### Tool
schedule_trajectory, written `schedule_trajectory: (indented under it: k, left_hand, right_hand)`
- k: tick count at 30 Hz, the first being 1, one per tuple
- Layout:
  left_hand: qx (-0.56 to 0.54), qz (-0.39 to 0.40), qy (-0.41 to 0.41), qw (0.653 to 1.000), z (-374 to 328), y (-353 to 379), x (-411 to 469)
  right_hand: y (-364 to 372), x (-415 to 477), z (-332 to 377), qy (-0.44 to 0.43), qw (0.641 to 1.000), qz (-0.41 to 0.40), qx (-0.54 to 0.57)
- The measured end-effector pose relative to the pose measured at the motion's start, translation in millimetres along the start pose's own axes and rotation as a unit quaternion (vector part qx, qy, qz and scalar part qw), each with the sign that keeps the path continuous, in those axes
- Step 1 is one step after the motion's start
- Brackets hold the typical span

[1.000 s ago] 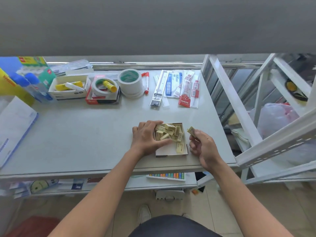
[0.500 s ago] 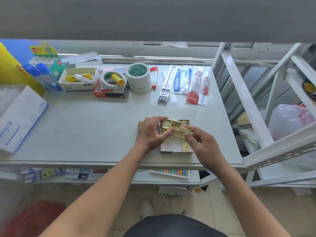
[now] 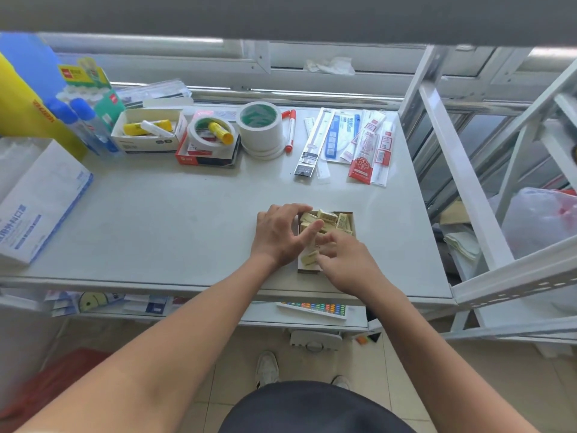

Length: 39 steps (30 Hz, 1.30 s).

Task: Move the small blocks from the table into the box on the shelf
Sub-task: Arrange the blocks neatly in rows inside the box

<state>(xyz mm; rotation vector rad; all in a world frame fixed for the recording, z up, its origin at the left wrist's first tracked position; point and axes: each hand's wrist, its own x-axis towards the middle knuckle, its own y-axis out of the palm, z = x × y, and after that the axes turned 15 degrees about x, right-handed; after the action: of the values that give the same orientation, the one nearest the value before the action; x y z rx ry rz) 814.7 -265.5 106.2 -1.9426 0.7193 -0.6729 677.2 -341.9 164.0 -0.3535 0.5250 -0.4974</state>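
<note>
A small open cardboard box [image 3: 307, 271] sits on the grey shelf top [image 3: 187, 214], near its front right. Several pale yellow small blocks [image 3: 331, 217] are heaped in its far half. My left hand [image 3: 276, 237] grips the box's left side, thumb at the far corner and index finger stretched across the blocks. My right hand [image 3: 345, 262] covers the near right part of the box, fingertips curled onto one small block [image 3: 309, 257] lying at the near end. The box floor under my hands is hidden.
Along the back stand tape rolls [image 3: 260, 126], a red marker [image 3: 290, 132], a white carton of glue sticks [image 3: 150, 129] and flat packets [image 3: 368, 148]. A white carton [image 3: 37, 201] lies at the left. A white metal rack frame [image 3: 462, 182] rises on the right.
My right hand brought the block it held beside the box over the box, then drew back to the box's near end. My left hand stayed on the box's left side.
</note>
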Motion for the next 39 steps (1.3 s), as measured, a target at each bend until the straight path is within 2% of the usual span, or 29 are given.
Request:
schedule_trajectory:
  k: [2, 6, 8, 10, 13, 15, 20, 23, 26, 29, 33, 39]
  left_hand:
    - [0.001, -0.001, 0.001, 1.0, -1, 0, 0]
    - [0.001, -0.003, 0.001, 1.0, 1, 1, 0]
    - [0.001, -0.004, 0.009, 1.0, 2, 1, -1]
    - [0.004, -0.004, 0.015, 1.0, 2, 2, 0]
    - [0.002, -0.008, 0.01, 1.0, 2, 1, 1]
    - [0.003, -0.009, 0.009, 1.0, 2, 1, 0]
    - [-0.007, -0.011, 0.009, 1.0, 0, -1, -1]
    - [-0.027, -0.02, 0.024, 0.999, 0, -3, -3]
    - [-0.033, -0.06, 0.075, 0.995, -1, -7, -14]
    - [0.028, -0.114, 0.126, 0.985, 3, -5, -40]
    - [0.179, -0.128, 0.141, 0.965, 8, 6, -65]
    - [0.165, -0.081, 0.129, 0.974, 10, 7, -65]
  right_hand:
    - [2, 3, 1, 0.014, 1.0, -0.006, -0.022]
    - [1, 4, 10, 0.017, 0.989, 0.013, -0.149]
    - [-10, 1, 13, 0.001, 0.992, 0.0, -0.128]
    - [-31, -1, 10, -0.015, 0.994, -0.057, -0.092]
    - [-52, -6, 2, 0.022, 0.988, -0.055, -0.143]
    - [-45, -9, -2, 0.05, 0.984, -0.058, -0.164]
    - [-19, -9, 2, 0.051, 0.959, -0.161, -0.226]
    - [-12, -8, 4, 0.034, 0.959, -0.175, -0.222]
    - [-7, -12, 0, -0.002, 0.957, -0.177, -0.23]
    - [-2, -13, -5, -0.027, 0.955, -0.181, -0.231]
    - [-4, -8, -5, -0.023, 0.957, -0.195, -0.212]
    - [-7, -9, -6, -0.021, 0.965, -0.194, -0.172]
